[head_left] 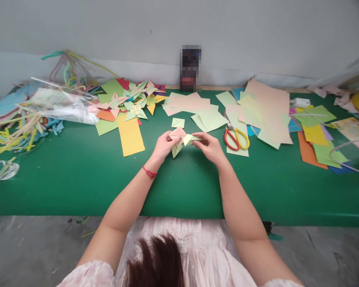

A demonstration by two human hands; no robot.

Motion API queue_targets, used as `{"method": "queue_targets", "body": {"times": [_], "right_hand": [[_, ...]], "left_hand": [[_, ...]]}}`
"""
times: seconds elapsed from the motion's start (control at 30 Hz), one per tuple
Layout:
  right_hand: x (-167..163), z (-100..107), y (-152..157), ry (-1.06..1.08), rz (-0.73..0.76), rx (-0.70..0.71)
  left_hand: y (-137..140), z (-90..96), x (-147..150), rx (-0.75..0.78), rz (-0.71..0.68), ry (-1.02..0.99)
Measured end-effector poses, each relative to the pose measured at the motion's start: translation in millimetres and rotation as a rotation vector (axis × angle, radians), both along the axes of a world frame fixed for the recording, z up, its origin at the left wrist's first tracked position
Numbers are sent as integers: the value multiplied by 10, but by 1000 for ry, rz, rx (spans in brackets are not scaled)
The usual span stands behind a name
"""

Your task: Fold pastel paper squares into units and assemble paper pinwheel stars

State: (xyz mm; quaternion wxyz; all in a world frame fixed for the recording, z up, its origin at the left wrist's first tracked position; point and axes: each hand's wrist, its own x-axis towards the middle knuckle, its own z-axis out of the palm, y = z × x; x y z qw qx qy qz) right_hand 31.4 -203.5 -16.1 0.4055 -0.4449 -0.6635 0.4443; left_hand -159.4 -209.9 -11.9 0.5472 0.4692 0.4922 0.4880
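Note:
Both hands hold a folded paper piece (pixel 177 134) of pink and pale green, low over the green table. My left hand (pixel 164 146) pinches its pink part between thumb and fingers. At its right side, my right hand (pixel 208 146) grips a pale green point of the same piece. A light yellow-green flap (pixel 188 139) stands up between the hands. Just beyond them lies a small folded green square (pixel 178 122). The fingers hide parts of the paper, so how the pieces join cannot be made out.
Scissors (pixel 237 138) with red and yellow handles lie right of my hands, on paper. Pink and green sheets (pixel 266 109) spread behind them. Folded paper stars (pixel 136 107) and a yellow sheet (pixel 131 135) lie left. Coloured strips (pixel 26 131) heap far left. A dark phone-like object (pixel 190 68) stands at the wall.

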Motion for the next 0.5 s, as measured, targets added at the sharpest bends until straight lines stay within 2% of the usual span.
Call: {"method": "queue_targets", "body": {"times": [0.5], "right_hand": [[11, -29, 24, 15, -25, 3]], "left_hand": [[-21, 66, -2, -7, -14, 32]]}}
